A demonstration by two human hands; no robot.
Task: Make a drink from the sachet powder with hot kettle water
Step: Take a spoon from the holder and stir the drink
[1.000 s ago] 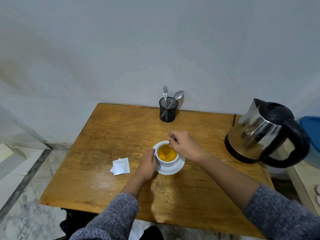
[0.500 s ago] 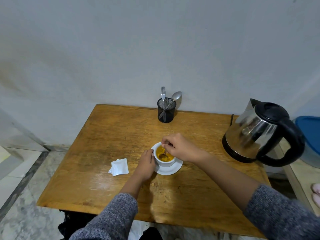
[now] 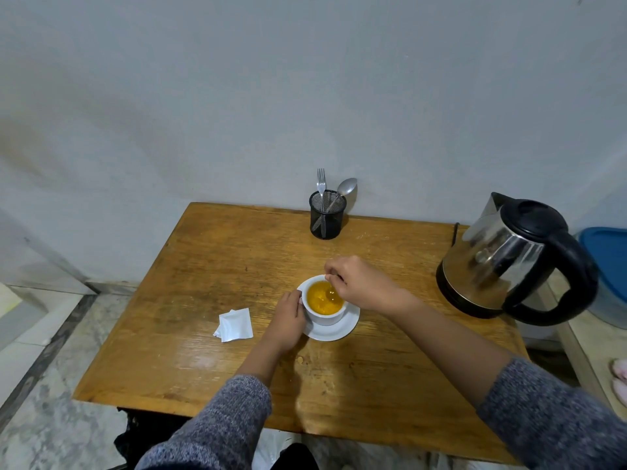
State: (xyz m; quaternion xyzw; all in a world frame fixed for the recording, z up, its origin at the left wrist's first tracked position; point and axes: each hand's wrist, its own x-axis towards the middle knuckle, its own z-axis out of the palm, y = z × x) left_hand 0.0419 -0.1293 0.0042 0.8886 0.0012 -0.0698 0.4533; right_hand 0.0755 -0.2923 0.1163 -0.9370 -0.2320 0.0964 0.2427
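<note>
A white cup [image 3: 324, 317] full of orange-yellow drink stands on a white saucer [image 3: 339, 330] near the middle of the wooden table [image 3: 210, 283]. My left hand [image 3: 288, 317] wraps the cup's left side. My right hand [image 3: 359, 283] hovers over the cup's right rim, pinching a spoon [image 3: 330, 294] whose bowl dips into the liquid. The torn white sachet [image 3: 235, 324] lies flat to the left of the cup. The steel kettle [image 3: 509, 259] with black lid and handle stands at the table's right edge.
A black mesh holder [image 3: 326, 215] with a fork and a spoon stands at the back edge against the wall. A blue-lidded container [image 3: 607, 259] sits beyond the kettle on the right. Tiled floor shows to the left.
My right hand has circled with the spoon over the cup, from its left side to its right rim. The left hand has stayed on the cup.
</note>
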